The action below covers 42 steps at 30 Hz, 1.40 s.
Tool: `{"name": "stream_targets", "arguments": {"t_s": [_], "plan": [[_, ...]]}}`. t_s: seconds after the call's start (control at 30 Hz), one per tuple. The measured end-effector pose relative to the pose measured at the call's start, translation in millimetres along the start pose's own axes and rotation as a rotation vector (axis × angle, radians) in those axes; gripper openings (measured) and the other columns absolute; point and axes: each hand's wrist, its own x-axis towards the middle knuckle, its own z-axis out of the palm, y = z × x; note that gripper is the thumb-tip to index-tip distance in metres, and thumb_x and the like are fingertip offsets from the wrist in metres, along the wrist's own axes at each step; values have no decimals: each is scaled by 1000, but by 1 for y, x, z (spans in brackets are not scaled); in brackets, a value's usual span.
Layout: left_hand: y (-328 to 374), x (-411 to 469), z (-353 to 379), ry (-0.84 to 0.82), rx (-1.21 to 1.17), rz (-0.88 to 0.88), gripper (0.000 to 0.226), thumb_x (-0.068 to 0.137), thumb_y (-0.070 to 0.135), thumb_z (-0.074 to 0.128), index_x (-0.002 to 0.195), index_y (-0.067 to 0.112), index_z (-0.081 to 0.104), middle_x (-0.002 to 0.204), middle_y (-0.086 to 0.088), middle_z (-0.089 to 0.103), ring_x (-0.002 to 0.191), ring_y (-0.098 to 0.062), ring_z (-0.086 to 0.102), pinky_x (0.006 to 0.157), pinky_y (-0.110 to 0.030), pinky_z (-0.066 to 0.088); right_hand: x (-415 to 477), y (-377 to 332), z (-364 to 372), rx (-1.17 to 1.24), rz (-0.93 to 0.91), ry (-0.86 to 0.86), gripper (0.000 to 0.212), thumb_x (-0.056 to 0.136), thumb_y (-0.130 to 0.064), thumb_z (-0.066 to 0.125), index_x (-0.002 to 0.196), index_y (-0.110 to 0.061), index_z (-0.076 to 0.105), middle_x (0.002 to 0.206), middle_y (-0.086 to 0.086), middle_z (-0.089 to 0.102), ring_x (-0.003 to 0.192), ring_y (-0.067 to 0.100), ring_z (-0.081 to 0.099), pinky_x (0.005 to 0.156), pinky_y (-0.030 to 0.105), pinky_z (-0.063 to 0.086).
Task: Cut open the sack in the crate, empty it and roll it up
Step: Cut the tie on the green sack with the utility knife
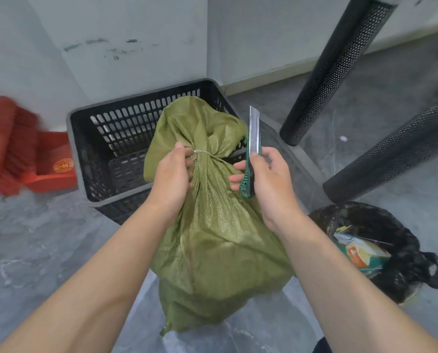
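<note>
A full green woven sack (213,245) hangs in front of me, its neck tied with a thin white tie (202,152). My left hand (171,178) grips the neck just below the tie. A green utility knife (252,154) stands upright in my right hand (269,182), right of the neck, its long blade pointing up and clear of the fabric. Behind the sack is the black slatted crate (111,128); its visible inside is bare and the sack's bottom is outside it, nearer me.
A red broom and dustpan (27,154) lean on the wall at left. Two black perforated tubes (337,67) slant at right. A bin lined with a black bag (391,250), holding packaging, stands at lower right. Grey marbled floor lies all around.
</note>
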Motion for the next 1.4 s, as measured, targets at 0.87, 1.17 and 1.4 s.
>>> {"name": "stream_targets", "arguments": {"t_s": [0.87,1.17,1.4], "plan": [[-30,57,2,54,586,589,8,96,23,70,88,23,68,107,4,65,96,-10,64,93,-32,52,40,22,-40,-731,-615,66,28,92,-55,60,112,-40,72,97,-14,69,92,6,63,82,43,53],[-21,52,11,-18,401,577,9,104,23,56,96,21,54,96,-2,68,90,-22,63,90,-47,52,26,29,-47,-877,-684,50,29,76,-53,70,102,-42,72,85,-18,72,82,8,67,72,41,55],[-18,46,10,73,429,649,10,102,24,62,93,20,59,88,14,65,81,-6,58,78,-36,49,20,31,-46,-907,-683,83,37,71,-61,63,104,-47,74,78,-19,73,76,12,68,68,40,57]]}}
